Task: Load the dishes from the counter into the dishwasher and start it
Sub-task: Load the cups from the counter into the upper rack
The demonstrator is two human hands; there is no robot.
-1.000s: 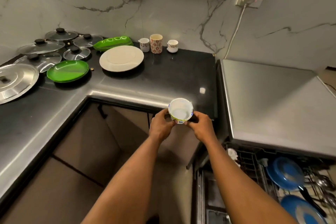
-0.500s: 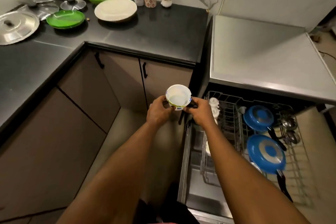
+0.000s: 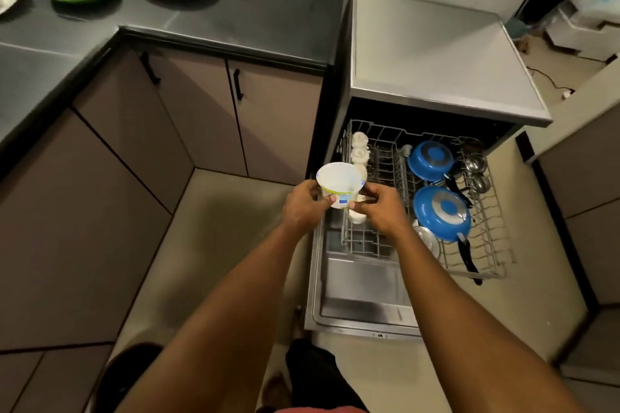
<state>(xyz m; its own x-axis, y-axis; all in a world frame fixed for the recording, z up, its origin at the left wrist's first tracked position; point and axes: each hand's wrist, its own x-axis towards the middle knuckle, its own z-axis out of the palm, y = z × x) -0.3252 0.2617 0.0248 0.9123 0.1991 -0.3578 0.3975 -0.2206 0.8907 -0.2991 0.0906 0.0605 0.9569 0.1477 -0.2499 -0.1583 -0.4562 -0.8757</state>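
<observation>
Both hands hold the cup [image 3: 339,184] — the left hand [image 3: 302,208] pinches one side with thumb and fingers, and the right hand [image 3: 380,208] pinches the other side. The cup is mouth up, just above the left edge of the rack [image 3: 364,243]. Small white cups [image 3: 360,154] stand in a row along the rack's left side, and blue pans [image 3: 441,213] fill its right side. I think it is best to turn the cup mouth down first, then set it on the bare wires at the rack's front left — slowly, so it does not knock the others
</observation>
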